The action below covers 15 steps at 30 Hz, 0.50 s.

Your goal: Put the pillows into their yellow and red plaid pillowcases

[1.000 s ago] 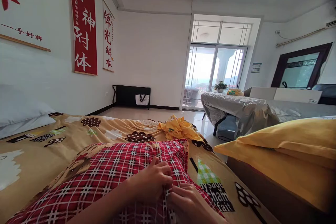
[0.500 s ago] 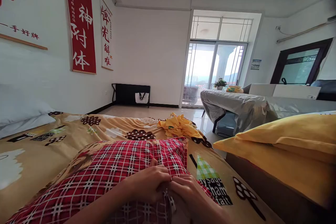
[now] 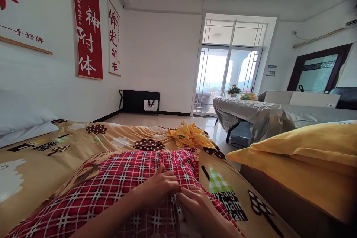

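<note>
A pillow in a red plaid pillowcase (image 3: 111, 182) lies in front of me on a patterned blanket. My left hand (image 3: 160, 187) rests on top of it, fingers curled and pinching the cloth near an open edge, the thumb raised. Right beside it, my right hand (image 3: 195, 200) is closed on the same edge, with the knuckles of both hands almost touching. A pale strip of the inside shows below the fingers. What the fingertips grip there is mostly hidden, though a small shiny bit shows between them.
The tan blanket (image 3: 75, 137) bears a crumpled yellow cloth (image 3: 191, 135) beyond the pillow. Yellow cushions (image 3: 301, 156) are stacked at the right. Farther back stands a plastic-covered table (image 3: 248, 108) with a potted plant (image 3: 233, 90). A folded black frame (image 3: 134, 100) leans by the wall.
My hands have shifted slightly on the pillowcase edge, and my left thumb now sticks up more. Both stay closed together. The camera view has tilted a little.
</note>
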Each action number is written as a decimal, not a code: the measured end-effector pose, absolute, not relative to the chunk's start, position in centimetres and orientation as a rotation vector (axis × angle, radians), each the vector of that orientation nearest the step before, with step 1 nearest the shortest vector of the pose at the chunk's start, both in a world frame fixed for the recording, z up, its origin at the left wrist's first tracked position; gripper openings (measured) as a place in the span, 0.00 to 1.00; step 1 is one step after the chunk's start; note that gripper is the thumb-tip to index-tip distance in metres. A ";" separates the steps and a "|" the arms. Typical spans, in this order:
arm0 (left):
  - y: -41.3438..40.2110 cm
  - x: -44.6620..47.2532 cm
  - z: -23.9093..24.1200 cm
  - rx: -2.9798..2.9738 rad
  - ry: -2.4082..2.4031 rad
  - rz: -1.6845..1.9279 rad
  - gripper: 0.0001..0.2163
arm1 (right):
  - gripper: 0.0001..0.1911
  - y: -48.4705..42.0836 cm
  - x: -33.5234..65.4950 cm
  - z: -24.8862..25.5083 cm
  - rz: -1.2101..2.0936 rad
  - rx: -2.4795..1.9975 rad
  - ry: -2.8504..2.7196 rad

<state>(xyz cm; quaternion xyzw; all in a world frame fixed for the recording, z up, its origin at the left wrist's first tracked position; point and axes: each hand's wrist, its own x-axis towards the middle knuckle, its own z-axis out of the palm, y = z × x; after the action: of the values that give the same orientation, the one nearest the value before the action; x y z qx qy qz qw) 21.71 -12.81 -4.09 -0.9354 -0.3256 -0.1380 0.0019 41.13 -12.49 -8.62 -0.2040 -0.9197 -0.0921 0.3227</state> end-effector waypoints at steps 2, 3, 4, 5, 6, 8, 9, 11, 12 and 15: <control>-12.7 21.7 -4.4 -2.893 -0.977 -0.401 0.05 | 0.11 -12.6 41.1 -9.1 -0.223 -0.554 -2.421; -12.7 21.7 -4.5 -2.863 -0.956 -0.392 0.04 | 0.10 -12.7 41.0 -9.3 -0.220 -0.561 -2.425; -12.6 21.6 -4.7 -2.832 -0.936 -0.386 0.04 | 0.10 -12.9 41.0 -9.5 -0.224 -0.566 -2.431; -12.6 21.5 -4.8 -2.799 -0.916 -0.381 0.03 | 0.10 -13.1 41.0 -9.6 -0.234 -0.564 -2.437; -12.6 21.4 -4.9 -2.765 -0.901 -0.379 0.03 | 0.10 -13.3 41.0 -9.7 -0.243 -0.556 -2.449; -12.5 21.3 -5.0 -2.708 -0.887 -0.371 0.03 | 0.11 -13.6 41.2 -9.7 -0.236 -0.547 -2.480; -12.5 21.2 -5.0 -2.687 -0.886 -0.368 0.03 | 0.11 -13.7 41.3 -9.6 -0.220 -0.546 -2.494; -12.6 21.2 -5.0 -2.662 -0.891 -0.369 0.03 | 0.10 -13.8 41.5 -9.4 -0.175 -0.568 -2.513; -12.7 21.2 -5.0 -2.657 -0.896 -0.369 0.03 | 0.10 -13.9 41.7 -9.3 -0.152 -0.595 -2.513; -13.4 21.4 -5.2 -2.693 -0.910 -0.369 0.01 | 0.08 -14.0 42.1 -9.1 -0.059 -0.673 -2.504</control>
<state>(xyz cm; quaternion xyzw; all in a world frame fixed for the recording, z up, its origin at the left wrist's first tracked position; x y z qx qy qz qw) 21.45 -13.44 -5.23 -0.9307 -0.3143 -0.1276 0.1370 42.09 -14.00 -9.09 -0.2497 -0.9295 -0.0219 0.2706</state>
